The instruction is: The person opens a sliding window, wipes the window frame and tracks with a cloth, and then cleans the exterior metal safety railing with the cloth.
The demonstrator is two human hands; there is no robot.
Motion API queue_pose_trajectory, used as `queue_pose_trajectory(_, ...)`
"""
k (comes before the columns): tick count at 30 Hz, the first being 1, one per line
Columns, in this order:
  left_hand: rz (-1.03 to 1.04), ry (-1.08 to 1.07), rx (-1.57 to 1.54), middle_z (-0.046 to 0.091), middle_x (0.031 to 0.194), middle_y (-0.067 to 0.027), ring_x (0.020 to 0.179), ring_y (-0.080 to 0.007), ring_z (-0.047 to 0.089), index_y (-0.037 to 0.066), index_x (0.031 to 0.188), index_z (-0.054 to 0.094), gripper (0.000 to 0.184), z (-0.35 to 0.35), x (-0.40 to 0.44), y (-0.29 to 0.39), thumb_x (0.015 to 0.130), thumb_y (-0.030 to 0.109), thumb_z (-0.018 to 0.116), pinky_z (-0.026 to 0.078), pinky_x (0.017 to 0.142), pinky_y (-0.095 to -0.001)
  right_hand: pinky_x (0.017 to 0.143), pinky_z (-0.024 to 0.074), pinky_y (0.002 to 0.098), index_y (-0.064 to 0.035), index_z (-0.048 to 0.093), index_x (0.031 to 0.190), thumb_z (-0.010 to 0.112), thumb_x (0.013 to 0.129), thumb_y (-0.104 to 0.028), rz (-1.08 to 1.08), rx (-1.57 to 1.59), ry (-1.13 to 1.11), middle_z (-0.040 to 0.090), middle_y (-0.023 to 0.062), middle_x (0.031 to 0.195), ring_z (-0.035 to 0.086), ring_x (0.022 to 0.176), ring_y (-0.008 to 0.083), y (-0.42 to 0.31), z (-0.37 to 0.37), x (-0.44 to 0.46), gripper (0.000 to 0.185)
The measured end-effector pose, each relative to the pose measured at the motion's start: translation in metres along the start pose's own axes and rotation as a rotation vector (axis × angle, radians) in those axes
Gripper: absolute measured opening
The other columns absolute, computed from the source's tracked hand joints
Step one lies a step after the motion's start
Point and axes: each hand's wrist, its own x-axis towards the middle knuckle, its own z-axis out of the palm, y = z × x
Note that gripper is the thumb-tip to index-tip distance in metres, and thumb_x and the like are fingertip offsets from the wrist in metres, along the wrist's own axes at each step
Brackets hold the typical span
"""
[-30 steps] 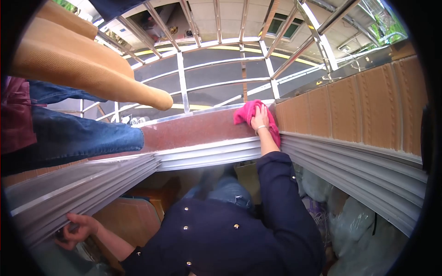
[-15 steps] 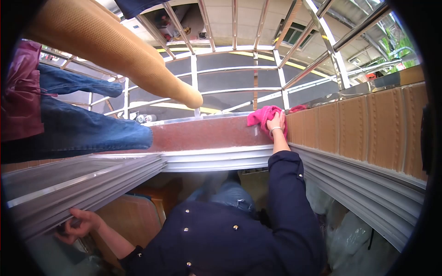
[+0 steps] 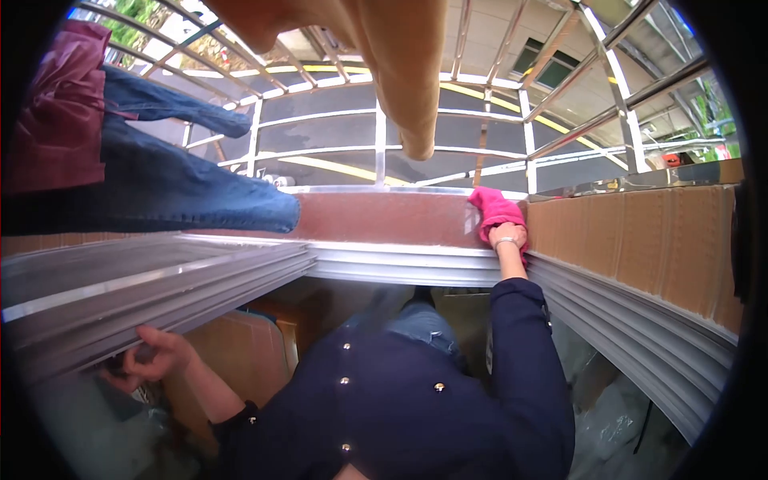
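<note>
The right hand (image 3: 510, 234) is holding a bunched pink cloth (image 3: 498, 210), fingers curled closely over its folds, and the cloth is lying under and just beyond them on the reddish ledge (image 3: 384, 218), beside the brown wall (image 3: 632, 248). The left hand's (image 3: 156, 358) fingers are resting half-curled by the window frame (image 3: 208, 288), their grip impossible to tell. Wiping seems underway at this corner; whether the stretch left of the right fingers is done isn't showing.

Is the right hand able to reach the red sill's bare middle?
Likely yes: the right hand, holding the pink cloth, is at the right end of the red sill, nothing visible between.
</note>
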Motion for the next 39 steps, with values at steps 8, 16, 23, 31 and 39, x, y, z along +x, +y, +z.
queue_pose_trajectory(8, -0.028, -0.011, -0.033, 0.031, 0.119, -0.0258, 0.114, -0.0369, 0.035, 0.005, 0.071, 0.046, 0.033, 0.000, 0.000, -0.001, 0.076, 0.028, 0.069, 0.048, 0.078, -0.0382, 0.087, 0.0367, 0.0424, -0.0030, 0.058, 0.103, 0.052, 0.075, -0.034, -0.441, -0.173, 0.151, 0.062, 0.0154, 0.100, 0.061, 0.093, 0.0259, -0.006, -0.003, -0.064, 0.042)
queue_pose_trajectory(16, -0.003, 0.013, -0.019, 0.031, 0.120, -0.0256, 0.110, -0.0346, 0.040, 0.005, 0.070, 0.045, 0.033, 0.001, -0.002, -0.004, 0.076, 0.028, 0.068, 0.049, 0.073, -0.0356, 0.078, 0.0459, 0.0442, -0.0069, 0.056, 0.101, 0.056, 0.073, -0.026, -0.886, 0.106, 0.097, 0.060, 0.0163, 0.096, 0.061, 0.087, 0.0316, -0.136, 0.028, -0.117, 0.034)
queue_pose_trajectory(23, -0.025, 0.004, -0.061, 0.029, 0.122, -0.0253, 0.112, -0.0350, 0.039, 0.003, 0.072, 0.045, 0.029, 0.003, -0.005, -0.004, 0.075, 0.022, 0.067, 0.051, 0.077, -0.0371, 0.088, 0.0402, 0.0485, -0.0108, 0.051, 0.112, 0.061, 0.065, -0.017, -0.954, 0.072, 0.070, 0.049, 0.0158, 0.111, 0.049, 0.107, 0.0326, -0.134, 0.004, -0.169, 0.049)
queue_pose_trajectory(31, -0.046, 0.010, -0.096, 0.027, 0.122, -0.0249, 0.116, -0.0358, 0.036, 0.003, 0.073, 0.045, 0.027, 0.002, -0.006, -0.006, 0.074, 0.018, 0.067, 0.049, 0.083, -0.0398, 0.094, 0.0356, 0.0426, -0.0148, 0.054, 0.119, 0.059, 0.070, -0.014, -1.333, 0.141, 0.250, 0.046, 0.0134, 0.120, 0.044, 0.113, 0.0293, -0.194, 0.044, -0.218, 0.049)
queue_pose_trajectory(39, -0.099, 0.004, -0.167, 0.023, 0.124, -0.0269, 0.127, -0.0354, 0.015, 0.005, 0.074, 0.040, 0.031, 0.005, -0.009, -0.003, 0.072, 0.018, 0.068, 0.030, 0.097, -0.0523, 0.097, 0.0338, 0.0412, -0.0110, 0.061, 0.101, 0.058, 0.067, -0.010, -1.594, 0.170, 0.340, 0.056, 0.0064, 0.107, 0.046, 0.111, 0.0241, -0.155, 0.052, -0.214, 0.034)
